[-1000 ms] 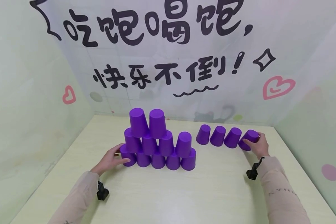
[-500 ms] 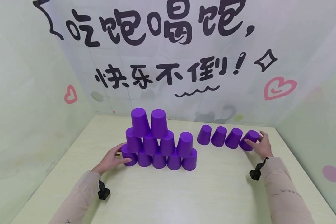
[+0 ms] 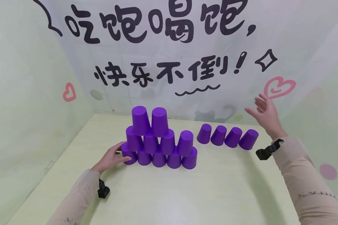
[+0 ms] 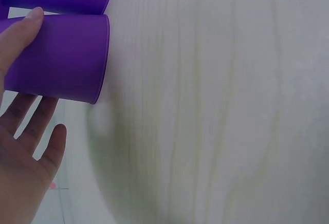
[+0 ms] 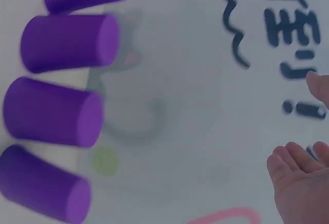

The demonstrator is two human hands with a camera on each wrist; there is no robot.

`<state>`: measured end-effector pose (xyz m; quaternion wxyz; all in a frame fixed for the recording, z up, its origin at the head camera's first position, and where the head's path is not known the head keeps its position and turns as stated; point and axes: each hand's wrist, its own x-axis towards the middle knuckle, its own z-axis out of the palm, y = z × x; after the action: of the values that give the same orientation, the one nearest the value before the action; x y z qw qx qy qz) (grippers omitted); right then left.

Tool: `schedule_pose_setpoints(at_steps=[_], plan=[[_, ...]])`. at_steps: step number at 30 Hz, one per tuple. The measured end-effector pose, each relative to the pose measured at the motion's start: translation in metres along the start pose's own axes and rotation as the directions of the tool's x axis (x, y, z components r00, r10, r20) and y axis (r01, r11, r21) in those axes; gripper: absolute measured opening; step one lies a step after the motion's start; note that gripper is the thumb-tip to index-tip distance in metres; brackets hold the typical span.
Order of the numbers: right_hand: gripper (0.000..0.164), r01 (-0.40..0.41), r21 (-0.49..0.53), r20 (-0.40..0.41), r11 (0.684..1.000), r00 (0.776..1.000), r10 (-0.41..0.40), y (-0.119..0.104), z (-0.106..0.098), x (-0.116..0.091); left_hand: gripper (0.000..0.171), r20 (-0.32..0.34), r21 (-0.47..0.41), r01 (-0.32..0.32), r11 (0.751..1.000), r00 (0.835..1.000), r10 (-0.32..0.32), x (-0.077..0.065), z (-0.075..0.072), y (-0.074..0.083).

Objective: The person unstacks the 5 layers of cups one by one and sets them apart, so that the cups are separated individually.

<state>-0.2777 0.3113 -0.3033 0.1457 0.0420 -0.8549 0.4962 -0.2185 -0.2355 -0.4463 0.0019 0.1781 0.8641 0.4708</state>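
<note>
Upside-down purple cups form a stepped pyramid in the head view, with two cups in its top row, such as this top cup (image 3: 141,121). My left hand (image 3: 110,159) holds the leftmost bottom-row cup (image 3: 129,153), thumb on its near side and fingers reaching behind. In the left wrist view the thumb touches this cup (image 4: 59,57), while the last finger stands apart from it. My right hand (image 3: 266,116) is raised above and behind the right end of a separate row of cups (image 3: 233,137), fingers spread and holding nothing. Its palm (image 5: 303,193) shows in the right wrist view.
Pale wood-grain table (image 3: 169,193) lies under everything. Behind it stands a backdrop wall (image 3: 157,53) with black lettering and pink hearts. A gap separates the pyramid from the right-hand row. Side panels (image 3: 31,93) close in the table.
My right hand has let go of the rightmost cup and lifted up, away from it; that cup stays in the row. The left hand keeps its place at the pyramid.
</note>
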Motion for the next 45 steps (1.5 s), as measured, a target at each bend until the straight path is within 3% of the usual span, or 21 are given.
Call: schedule_pose_setpoints(at_steps=[3, 6, 13, 18, 23, 27, 33, 37, 45], plan=[[0.073, 0.089, 0.073, 0.032, 0.993, 0.995, -0.092, -0.039, 0.018, 0.007, 0.063, -0.006, 0.023, -0.006, 1.0, 1.0, 0.006, 0.004, -0.001, -0.011], [0.069, 0.182, 0.16, 0.09, 0.97, 0.976, -0.198, -0.073, 0.041, 0.008, 0.065, -0.007, 0.034, -0.003, 0.999, 1.0, 0.003, 0.007, -0.001, -0.02], [0.067, 0.337, 0.229, 0.268, 0.913, 0.88, -0.392, -0.126, 0.098, -0.004, 0.064, -0.02, 0.038, -0.028, 0.999, 0.999, 0.029, 0.008, 0.002, -0.021], [0.067, 0.376, 0.26, 0.374, 0.89, 0.81, -0.451, -0.148, 0.13, -0.018, 0.063, -0.021, 0.042, -0.021, 0.999, 1.0, 0.022, 0.006, 0.003, -0.021], [0.066, 0.325, 0.282, 0.471, 0.902, 0.772, -0.426, -0.162, 0.157, -0.034, 0.064, -0.022, 0.028, -0.008, 1.0, 1.0, 0.009, 0.005, 0.003, -0.021], [0.066, 0.293, 0.288, 0.496, 0.912, 0.769, -0.404, -0.152, 0.181, -0.039, 0.065, -0.01, 0.018, 0.011, 1.0, 1.0, -0.011, 0.004, 0.004, -0.023], [0.064, 0.315, 0.297, 0.445, 0.901, 0.79, -0.423, -0.136, 0.205, -0.038, 0.064, -0.008, 0.009, 0.019, 1.0, 1.0, -0.019, 0.003, 0.003, -0.023], [0.063, 0.32, 0.279, 0.431, 0.905, 0.801, -0.416, -0.133, 0.211, -0.038, 0.064, -0.01, 0.01, 0.015, 1.0, 1.0, -0.015, 0.004, 0.003, -0.021], [0.06, 0.337, 0.273, 0.419, 0.901, 0.801, -0.427, -0.139, 0.206, -0.037, 0.064, -0.012, 0.013, 0.016, 1.0, 1.0, -0.016, 0.004, 0.002, -0.02]])
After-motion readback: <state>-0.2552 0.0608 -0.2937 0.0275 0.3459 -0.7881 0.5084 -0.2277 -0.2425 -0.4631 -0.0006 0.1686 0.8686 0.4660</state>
